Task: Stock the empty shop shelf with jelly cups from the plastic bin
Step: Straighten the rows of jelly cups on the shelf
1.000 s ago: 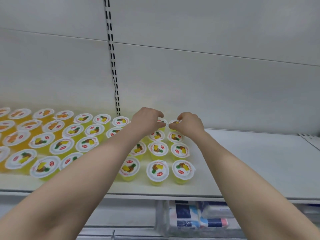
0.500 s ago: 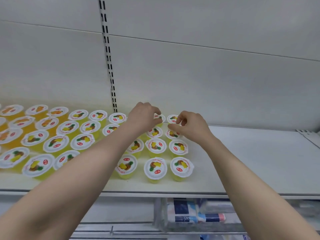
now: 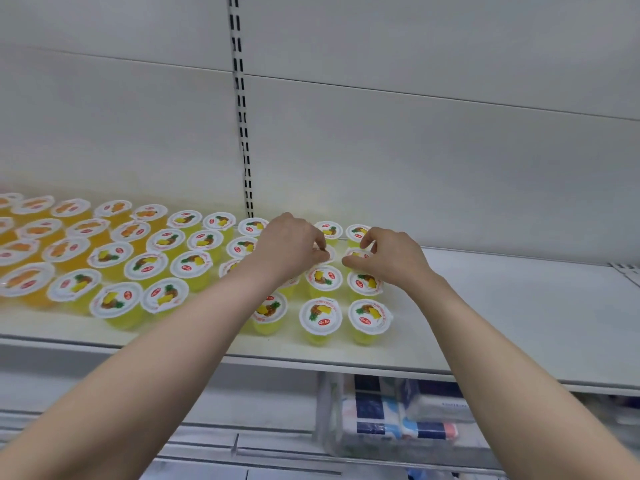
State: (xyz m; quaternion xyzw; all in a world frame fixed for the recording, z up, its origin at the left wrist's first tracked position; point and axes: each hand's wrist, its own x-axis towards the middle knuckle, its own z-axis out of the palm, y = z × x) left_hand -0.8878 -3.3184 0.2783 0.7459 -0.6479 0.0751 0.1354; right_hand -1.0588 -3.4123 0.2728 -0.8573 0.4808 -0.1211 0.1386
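Observation:
Several yellow pineapple jelly cups (image 3: 320,318) with white lids stand in rows on the white shelf (image 3: 519,306). Orange jelly cups (image 3: 22,280) fill the rows at the far left. My left hand (image 3: 289,247) reaches over the rows and pinches the lid rim of a jelly cup (image 3: 327,255) in the second row from the back. My right hand (image 3: 391,258) has thumb and fingers curled round the neighbouring jelly cup (image 3: 356,252) to the right. Both cups rest on the shelf and are largely hidden by the fingers.
The white back panel carries a slotted upright rail (image 3: 242,126). To the right of the cups the shelf surface is bare. Under the shelf, a clear plastic bin (image 3: 329,410) holds blue and white packs (image 3: 398,420).
Both hands have drawn back from the cups in the back row to the cups one row nearer. The view has shifted right and down a little.

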